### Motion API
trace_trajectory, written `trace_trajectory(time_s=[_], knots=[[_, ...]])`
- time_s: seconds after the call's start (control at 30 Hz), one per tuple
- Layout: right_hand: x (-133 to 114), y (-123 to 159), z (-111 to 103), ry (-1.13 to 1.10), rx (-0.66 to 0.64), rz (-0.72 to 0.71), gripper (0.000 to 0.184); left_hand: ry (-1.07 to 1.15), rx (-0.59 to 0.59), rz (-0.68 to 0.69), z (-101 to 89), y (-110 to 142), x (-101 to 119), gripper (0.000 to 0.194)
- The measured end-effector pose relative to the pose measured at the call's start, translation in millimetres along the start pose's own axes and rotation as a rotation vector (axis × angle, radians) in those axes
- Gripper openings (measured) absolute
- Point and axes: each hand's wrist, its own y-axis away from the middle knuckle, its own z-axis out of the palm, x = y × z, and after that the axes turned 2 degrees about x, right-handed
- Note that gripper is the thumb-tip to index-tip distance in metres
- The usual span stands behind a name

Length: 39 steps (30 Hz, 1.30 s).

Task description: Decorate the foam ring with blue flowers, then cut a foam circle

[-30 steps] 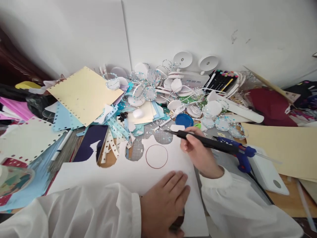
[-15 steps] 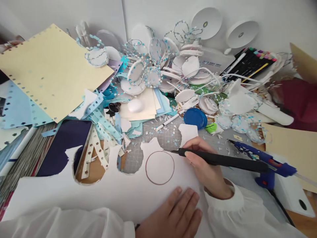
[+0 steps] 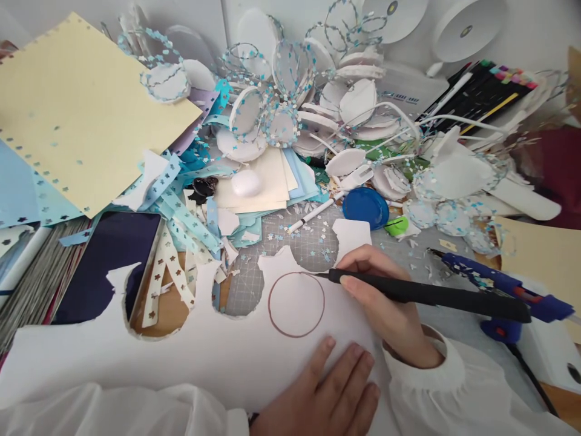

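A white foam board [image 3: 181, 363] with rounded cut-outs along its far edge lies in front of me. A reddish-brown circle [image 3: 297, 304] is drawn on it, beside one of the cut-outs. My right hand [image 3: 385, 303] is closed around a black pen-shaped cutter [image 3: 436, 293], whose thin tip meets the board at the upper right of the circle. Flat on the board below the circle rests my left hand [image 3: 324, 393], fingers stretched out and slightly apart, holding nothing.
A blue glue gun [image 3: 499, 281] lies at the right, its cord trailing forward. A phone [image 3: 109, 260] sits at the left, partly under the board. Behind are white foam discs [image 3: 249, 115], paper strips [image 3: 177, 272], a blue lid [image 3: 365, 208] and a white pen [image 3: 313, 215].
The view has shifted slightly and come a little closer. The right hand holds the cutter with its tip still near the circle's upper right. The left hand remains flat on the board.
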Motion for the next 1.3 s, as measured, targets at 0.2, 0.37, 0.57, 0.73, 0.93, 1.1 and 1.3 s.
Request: trace_trajectory(time_s=[0.2, 0.37, 0.57, 0.73, 0.93, 1.1, 1.3], knots=[[-7, -1, 1, 0.091, -0.041, -0.038, 0.006, -0.035, -0.06, 0.044, -3.4, -2, -1, 0.038], [-10, -3, 4, 0.087, -0.047, -0.041, 0.005, -0.027, -0.046, 0.031, -6.1, -4, -2, 0.038], [-11, -3, 9, 0.085, -0.028, 0.018, 0.009, -0.038, -0.059, 0.042, -7.3, -6, -3, 0.038], [-12, -4, 10, 0.081, -0.016, 0.043, 0.014, -0.045, -0.061, 0.045, -9.1, -6, -4, 0.038], [-12, -4, 7, 0.089, 0.003, -0.004, 0.017, -0.057, -0.059, 0.04, -10.5, -7, -4, 0.036], [-11, -3, 5, 0.084, 0.006, -0.033, 0.018, -0.053, -0.067, 0.037, -11.8, -7, -2, 0.037], [-6, 1, 4, 0.115, 0.034, -0.063, 0.019, -0.067, -0.094, 0.05, -12.3, -7, -3, 0.038]])
